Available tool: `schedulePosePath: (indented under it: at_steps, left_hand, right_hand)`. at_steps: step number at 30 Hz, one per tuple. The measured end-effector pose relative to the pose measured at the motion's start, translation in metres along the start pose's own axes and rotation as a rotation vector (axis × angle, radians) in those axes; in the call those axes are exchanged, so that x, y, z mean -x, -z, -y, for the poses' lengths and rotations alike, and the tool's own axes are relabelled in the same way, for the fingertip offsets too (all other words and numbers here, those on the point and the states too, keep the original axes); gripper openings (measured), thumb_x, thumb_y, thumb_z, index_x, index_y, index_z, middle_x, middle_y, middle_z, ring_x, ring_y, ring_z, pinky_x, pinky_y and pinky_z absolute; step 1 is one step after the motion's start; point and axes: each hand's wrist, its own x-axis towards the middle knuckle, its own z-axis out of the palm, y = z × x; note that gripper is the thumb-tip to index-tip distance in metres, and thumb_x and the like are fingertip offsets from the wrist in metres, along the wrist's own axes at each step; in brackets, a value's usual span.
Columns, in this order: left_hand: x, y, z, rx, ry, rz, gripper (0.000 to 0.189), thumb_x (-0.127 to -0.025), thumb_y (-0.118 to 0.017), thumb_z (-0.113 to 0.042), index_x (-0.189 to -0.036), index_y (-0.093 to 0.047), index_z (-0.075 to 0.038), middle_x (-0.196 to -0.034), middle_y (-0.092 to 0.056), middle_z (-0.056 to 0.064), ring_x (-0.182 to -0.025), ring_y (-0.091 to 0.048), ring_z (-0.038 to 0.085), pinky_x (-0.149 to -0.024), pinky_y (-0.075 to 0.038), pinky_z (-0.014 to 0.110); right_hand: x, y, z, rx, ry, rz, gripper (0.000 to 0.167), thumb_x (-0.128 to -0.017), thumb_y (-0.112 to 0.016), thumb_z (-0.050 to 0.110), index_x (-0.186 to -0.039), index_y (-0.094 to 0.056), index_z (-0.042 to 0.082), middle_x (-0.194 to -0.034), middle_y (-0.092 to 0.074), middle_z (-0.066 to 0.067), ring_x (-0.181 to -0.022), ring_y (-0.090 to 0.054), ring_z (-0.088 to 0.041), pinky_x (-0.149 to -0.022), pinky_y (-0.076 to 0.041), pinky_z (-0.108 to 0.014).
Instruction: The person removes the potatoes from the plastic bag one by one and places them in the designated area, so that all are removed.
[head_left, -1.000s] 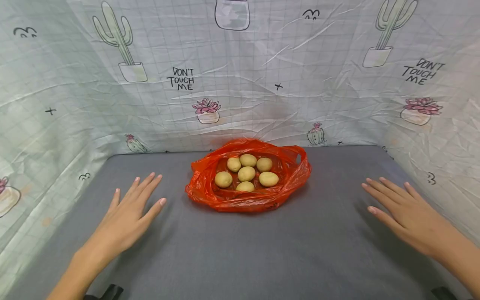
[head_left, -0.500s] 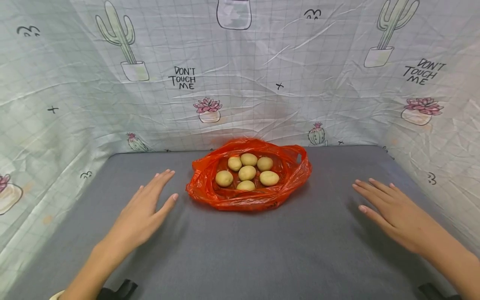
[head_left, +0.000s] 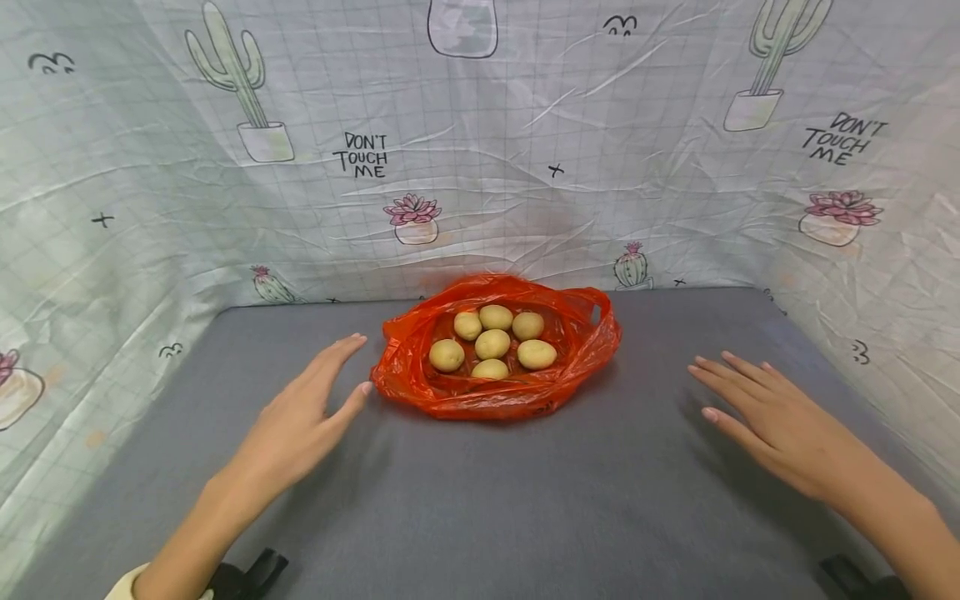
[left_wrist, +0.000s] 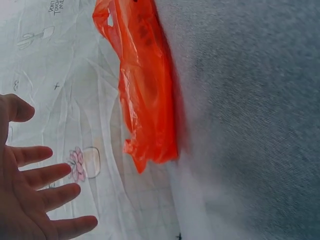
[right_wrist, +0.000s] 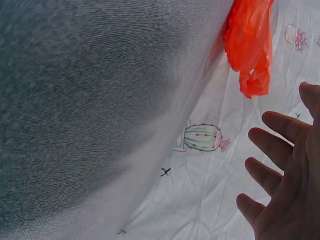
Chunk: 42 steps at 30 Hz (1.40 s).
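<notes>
An orange-red plastic bag (head_left: 495,408) lies with its mouth spread wide near the table's back edge. Several yellowish round potatoes (head_left: 492,344) sit inside it. Just left of the bag, my left hand (head_left: 300,421) hovers over the table, fingers extended and thumb apart, holding nothing. My right hand (head_left: 772,429) is farther off on the bag's right side, also held over the table with straight, spread fingers. Each wrist view shows its hand apart from the bag: the left hand (left_wrist: 30,195) and the right hand (right_wrist: 287,170). The potatoes are hidden in both wrist views.
A grey cloth-covered table (head_left: 495,508) spreads in front of the bag. Pale fabric printed with cacti (head_left: 487,167) rises behind and along both sides. A loop handle of the bag sticks up at its right end. Black straps show at both wrists.
Both hands have moved inward toward the bag, the left one farther and now close to its left end. The bag and potatoes have stayed in place.
</notes>
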Motion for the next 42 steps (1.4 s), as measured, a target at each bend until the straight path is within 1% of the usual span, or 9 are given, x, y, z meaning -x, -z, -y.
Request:
schedulePosePath:
  at_steps: [6, 10, 13, 15, 18, 21, 29, 35, 42]
  left_hand:
    - [-0.007, -0.001, -0.007, 0.018, -0.026, -0.014, 0.06, -0.105, -0.049, -0.048, -0.159, -0.033, -0.029, -0.162, -0.037, 0.002, -0.144, -0.04, 0.034, -0.107, -0.036, 0.068]
    - [-0.011, -0.003, -0.012, 0.036, -0.042, -0.019, 0.058, -0.104, -0.051, -0.047, -0.158, -0.036, -0.029, -0.16, -0.039, 0.0, -0.144, -0.041, 0.031, -0.108, -0.036, 0.066]
    - [-0.013, -0.002, -0.014, 0.053, -0.046, -0.015, 0.058, -0.104, -0.051, -0.047, -0.157, -0.037, -0.029, -0.16, -0.04, -0.001, -0.144, -0.041, 0.03, -0.109, -0.036, 0.064]
    - [-0.014, -0.002, -0.016, 0.062, -0.047, -0.01, 0.058, -0.104, -0.051, -0.047, -0.157, -0.037, -0.028, -0.16, -0.04, 0.0, -0.144, -0.04, 0.03, -0.11, -0.035, 0.064]
    - [-0.017, -0.002, -0.018, 0.076, -0.046, -0.003, 0.058, -0.104, -0.05, -0.049, -0.156, -0.038, -0.027, -0.159, -0.04, 0.0, -0.145, -0.04, 0.03, -0.111, -0.034, 0.064]
    - [-0.02, -0.003, -0.019, 0.09, -0.053, 0.006, 0.058, -0.104, -0.05, -0.05, -0.155, -0.04, -0.025, -0.159, -0.041, 0.002, -0.145, -0.04, 0.031, -0.112, -0.034, 0.063]
    - [-0.028, -0.006, -0.021, 0.115, -0.092, -0.004, 0.054, -0.103, -0.057, -0.039, -0.152, -0.045, -0.02, -0.157, -0.043, 0.003, -0.145, -0.04, 0.028, -0.114, -0.034, 0.059]
    - [-0.032, -0.009, -0.025, 0.137, -0.127, -0.008, 0.05, -0.102, -0.06, -0.031, -0.149, -0.049, -0.017, -0.155, -0.046, 0.004, -0.143, -0.042, 0.028, -0.112, -0.038, 0.056]
    - [-0.037, -0.009, -0.031, 0.152, -0.149, -0.022, 0.049, -0.101, -0.061, -0.027, -0.147, -0.05, -0.017, -0.151, -0.05, 0.003, -0.141, -0.045, 0.026, -0.113, -0.037, 0.054]
  right_hand:
    - [-0.007, 0.0, 0.004, 0.015, 0.021, 0.009, 0.061, -0.101, -0.064, 0.031, -0.157, -0.041, 0.023, -0.156, -0.045, -0.011, -0.152, -0.026, -0.03, -0.125, 0.0, -0.03]
    - [-0.012, 0.0, 0.008, 0.011, 0.011, 0.019, 0.062, -0.099, -0.066, 0.034, -0.156, -0.042, 0.025, -0.157, -0.044, -0.01, -0.15, -0.03, -0.033, -0.124, -0.003, -0.027]
    - [-0.018, 0.0, 0.013, 0.005, 0.005, 0.037, 0.061, -0.099, -0.066, 0.035, -0.155, -0.044, 0.024, -0.157, -0.044, -0.009, -0.147, -0.034, -0.037, -0.125, -0.011, -0.034]
    - [-0.023, 0.0, 0.017, 0.002, 0.01, 0.042, 0.06, -0.099, -0.066, 0.036, -0.154, -0.046, 0.023, -0.156, -0.045, -0.009, -0.145, -0.036, -0.038, -0.123, -0.02, -0.043]
    - [-0.03, 0.001, 0.022, 0.003, 0.031, 0.053, 0.058, -0.099, -0.067, 0.036, -0.151, -0.049, 0.02, -0.153, -0.048, -0.011, -0.141, -0.041, -0.04, -0.114, -0.032, -0.056]
    - [-0.035, 0.002, 0.027, -0.004, 0.043, 0.053, 0.055, -0.098, -0.068, 0.035, -0.149, -0.053, 0.019, -0.149, -0.052, -0.01, -0.138, -0.046, -0.037, -0.106, -0.039, -0.06]
    - [-0.053, 0.002, 0.041, -0.011, 0.066, 0.029, 0.043, -0.1, -0.065, 0.026, -0.139, -0.061, 0.008, -0.137, -0.063, -0.013, -0.126, -0.059, -0.035, -0.1, -0.047, -0.058]
    - [-0.067, 0.003, 0.048, -0.022, 0.071, 0.026, 0.038, -0.1, -0.065, 0.024, -0.134, -0.066, 0.006, -0.129, -0.068, -0.016, -0.119, -0.064, -0.037, -0.095, -0.051, -0.059]
    - [-0.083, 0.004, 0.052, -0.067, 0.125, -0.045, 0.033, -0.098, -0.068, 0.018, -0.129, -0.069, 0.007, -0.128, -0.069, -0.013, -0.12, -0.063, -0.035, -0.095, -0.051, -0.057]
